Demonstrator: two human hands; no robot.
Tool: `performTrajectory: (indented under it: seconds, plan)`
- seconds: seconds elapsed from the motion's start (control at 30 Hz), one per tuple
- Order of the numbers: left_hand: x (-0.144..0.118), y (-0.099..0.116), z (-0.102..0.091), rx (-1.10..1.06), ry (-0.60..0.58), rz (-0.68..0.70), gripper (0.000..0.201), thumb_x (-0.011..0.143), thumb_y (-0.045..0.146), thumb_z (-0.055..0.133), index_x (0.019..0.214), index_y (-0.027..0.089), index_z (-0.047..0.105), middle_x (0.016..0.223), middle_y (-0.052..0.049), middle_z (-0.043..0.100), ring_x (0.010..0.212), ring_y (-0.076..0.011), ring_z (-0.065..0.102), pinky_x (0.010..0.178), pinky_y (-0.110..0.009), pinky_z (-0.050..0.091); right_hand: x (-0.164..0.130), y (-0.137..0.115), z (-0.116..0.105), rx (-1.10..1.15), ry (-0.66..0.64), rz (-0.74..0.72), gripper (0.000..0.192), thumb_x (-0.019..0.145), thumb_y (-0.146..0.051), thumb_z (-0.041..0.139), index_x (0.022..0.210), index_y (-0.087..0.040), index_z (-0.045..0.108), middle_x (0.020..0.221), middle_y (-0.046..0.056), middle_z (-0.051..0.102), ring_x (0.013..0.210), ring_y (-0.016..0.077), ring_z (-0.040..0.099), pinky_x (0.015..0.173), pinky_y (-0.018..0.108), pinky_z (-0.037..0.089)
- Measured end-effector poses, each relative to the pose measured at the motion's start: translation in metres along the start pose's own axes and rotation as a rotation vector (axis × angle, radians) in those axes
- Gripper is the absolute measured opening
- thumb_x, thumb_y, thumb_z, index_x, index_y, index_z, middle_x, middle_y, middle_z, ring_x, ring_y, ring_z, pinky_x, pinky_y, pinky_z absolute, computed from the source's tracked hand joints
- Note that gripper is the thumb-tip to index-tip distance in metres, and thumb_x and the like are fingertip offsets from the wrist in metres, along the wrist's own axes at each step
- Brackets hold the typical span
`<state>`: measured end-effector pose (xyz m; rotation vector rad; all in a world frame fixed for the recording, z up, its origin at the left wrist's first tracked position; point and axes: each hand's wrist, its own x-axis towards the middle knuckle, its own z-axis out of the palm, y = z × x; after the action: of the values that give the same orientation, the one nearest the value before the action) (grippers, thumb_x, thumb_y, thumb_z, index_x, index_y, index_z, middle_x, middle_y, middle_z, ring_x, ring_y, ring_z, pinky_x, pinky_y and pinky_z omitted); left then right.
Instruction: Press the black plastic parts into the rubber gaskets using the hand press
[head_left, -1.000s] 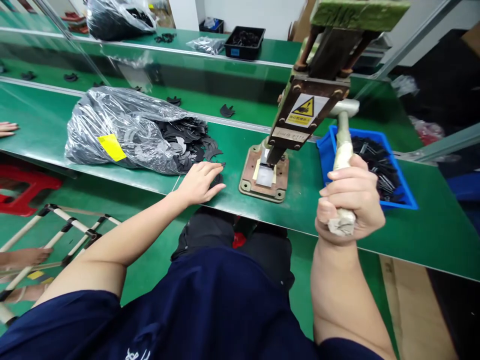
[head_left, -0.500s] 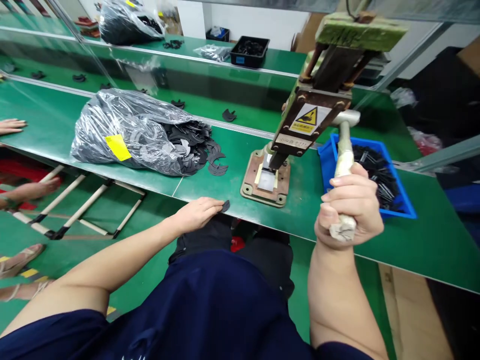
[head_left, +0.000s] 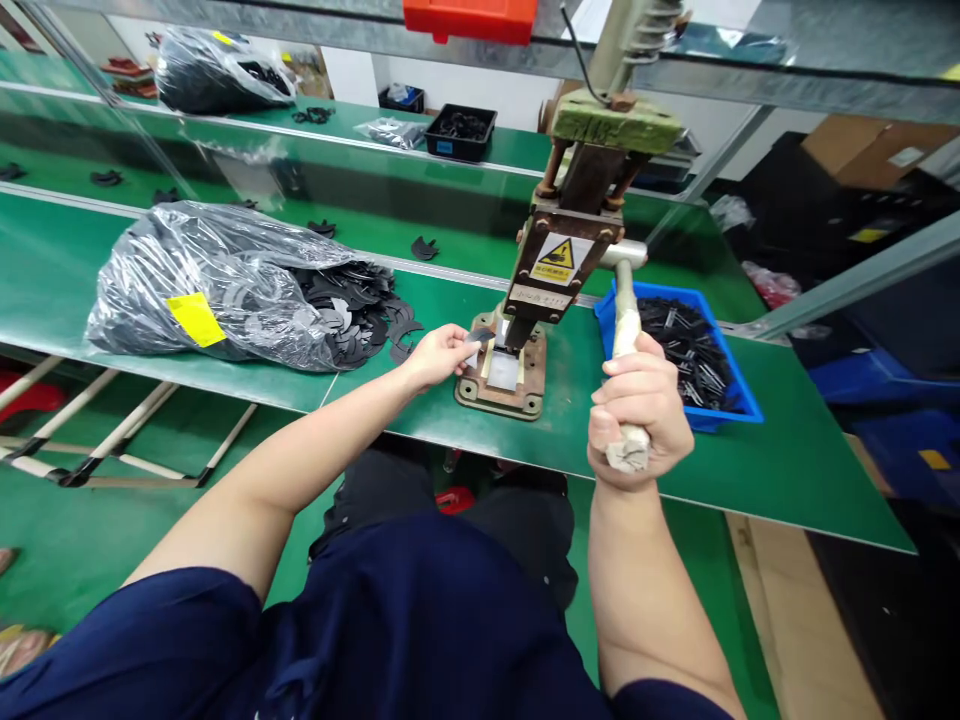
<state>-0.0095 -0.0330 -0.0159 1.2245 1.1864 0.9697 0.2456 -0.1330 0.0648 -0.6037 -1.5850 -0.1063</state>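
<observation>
My left hand point(head_left: 439, 355) pinches one small black piece point(head_left: 480, 336) by its edge, fingers narrowed on it, and holds it right at the left side of the press base point(head_left: 501, 375), just short of the pale pad point(head_left: 504, 370) under the ram. My right hand point(head_left: 637, 415) is wrapped tight round the taped lever handle point(head_left: 626, 340), fist closed, lever up.

Here is how I would do this well: the piece should go flat onto that pale pad, squared under the ram head point(head_left: 564, 268), not riding up on the base's rim. I want only my fingertips near the die, and they should be out from under the ram before the lever gets any weight. That yellow warning label point(head_left: 556, 260) is staring at me for good reason. A steady grip on the lever and no pull until the left hand is clear seems the safe order.

To my left on the green surface point(head_left: 90, 290) lies the big plastic bag point(head_left: 210, 280), with a spill of black pieces point(head_left: 360, 310) fanning out of its mouth, close enough for an easy reach. To the right of the press sits the blue bin point(head_left: 739, 400), holding dark parts. I cannot tell whether anything already lies on the pad.
</observation>
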Motion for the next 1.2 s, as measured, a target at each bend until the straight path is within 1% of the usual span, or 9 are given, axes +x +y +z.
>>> performTrajectory:
  seconds: [0.1, 0.23, 0.43, 0.6, 0.73, 0.83, 0.93, 1.07, 1.2]
  plan:
    - [0.016, 0.007, 0.017, -0.047, -0.072, -0.068, 0.033, 0.087, 0.033, 0.089, 0.091, 0.018, 0.060, 0.067, 0.004, 0.066, 0.050, -0.0086, 0.062, 0.052, -0.022, 0.050, 0.000, -0.001, -0.001, -0.004, -0.003, 0.008, 0.014, 0.081, -0.028, 0.070, 0.072, -0.029, 0.060, 0.073, -0.007, 0.067, 0.090, 0.0190, 0.071, 0.117, 0.060, 0.053]
    - [0.021, 0.013, 0.028, -0.027, -0.099, -0.142, 0.039, 0.085, 0.035, 0.092, 0.089, 0.018, 0.057, 0.063, 0.004, 0.066, 0.048, -0.0100, 0.064, 0.051, -0.022, 0.052, -0.002, -0.001, 0.000, -0.012, 0.011, 0.006, 0.013, 0.082, -0.031, 0.069, 0.073, -0.030, 0.059, 0.074, -0.007, 0.066, 0.090, 0.0193, 0.071, 0.117, 0.061, 0.053]
    - [0.028, 0.017, 0.029, 0.050, -0.108, -0.165, 0.042, 0.085, 0.042, 0.091, 0.084, 0.018, 0.057, 0.056, 0.002, 0.066, 0.045, -0.0109, 0.064, 0.049, -0.019, 0.049, -0.003, -0.002, 0.000, -0.025, 0.019, 0.032, 0.012, 0.083, -0.032, 0.069, 0.075, -0.031, 0.060, 0.074, -0.008, 0.065, 0.090, 0.0187, 0.072, 0.119, 0.061, 0.053]
    - [0.034, 0.016, 0.029, 0.055, -0.117, -0.188, 0.044, 0.085, 0.047, 0.090, 0.082, 0.019, 0.058, 0.057, -0.001, 0.068, 0.047, -0.0125, 0.066, 0.051, -0.022, 0.053, -0.003, -0.002, 0.000, -0.019, 0.017, 0.023, 0.016, 0.086, -0.035, 0.070, 0.074, -0.029, 0.060, 0.072, -0.007, 0.066, 0.089, 0.0189, 0.071, 0.119, 0.062, 0.053]
    - [0.040, 0.016, 0.031, 0.147, -0.120, -0.186, 0.044, 0.084, 0.045, 0.091, 0.081, 0.020, 0.054, 0.057, -0.002, 0.068, 0.046, -0.0145, 0.066, 0.050, -0.024, 0.052, -0.003, -0.001, 0.003, -0.018, 0.055, 0.017, 0.020, 0.086, -0.036, 0.070, 0.072, -0.028, 0.059, 0.071, -0.008, 0.065, 0.087, 0.0174, 0.070, 0.115, 0.060, 0.055]
    - [0.045, 0.019, 0.031, 0.221, -0.147, -0.226, 0.043, 0.088, 0.043, 0.087, 0.078, 0.021, 0.052, 0.056, -0.004, 0.068, 0.044, -0.0140, 0.064, 0.047, -0.022, 0.048, -0.003, 0.000, 0.004, -0.010, 0.063, 0.005, 0.022, 0.087, -0.037, 0.070, 0.071, -0.027, 0.060, 0.069, -0.007, 0.064, 0.086, 0.0166, 0.070, 0.113, 0.058, 0.055]
    - [0.047, 0.024, 0.034, 0.274, -0.167, -0.281, 0.035, 0.091, 0.039, 0.084, 0.081, 0.019, 0.057, 0.053, -0.002, 0.066, 0.039, -0.0127, 0.060, 0.043, -0.021, 0.044, -0.003, 0.002, 0.006, -0.004, 0.083, -0.007, 0.024, 0.087, -0.039, 0.069, 0.069, -0.026, 0.059, 0.068, -0.006, 0.064, 0.084, 0.0167, 0.069, 0.111, 0.060, 0.056]
    - [0.044, 0.029, 0.040, 0.267, -0.163, -0.287, 0.029, 0.086, 0.036, 0.089, 0.090, 0.017, 0.067, 0.051, 0.000, 0.062, 0.038, -0.0143, 0.059, 0.042, -0.022, 0.044, -0.003, 0.004, 0.008, -0.005, 0.114, -0.022, 0.025, 0.087, -0.039, 0.068, 0.068, -0.027, 0.057, 0.066, -0.006, 0.061, 0.081, 0.0164, 0.068, 0.109, 0.060, 0.057]
    - [0.042, 0.033, 0.042, 0.206, -0.171, -0.343, 0.025, 0.087, 0.031, 0.088, 0.092, 0.016, 0.068, 0.051, 0.000, 0.062, 0.039, -0.0136, 0.061, 0.042, -0.020, 0.045, -0.002, 0.002, 0.009, -0.010, 0.104, -0.002, 0.026, 0.087, -0.038, 0.069, 0.068, -0.026, 0.057, 0.067, -0.006, 0.062, 0.082, 0.0160, 0.068, 0.110, 0.059, 0.056]
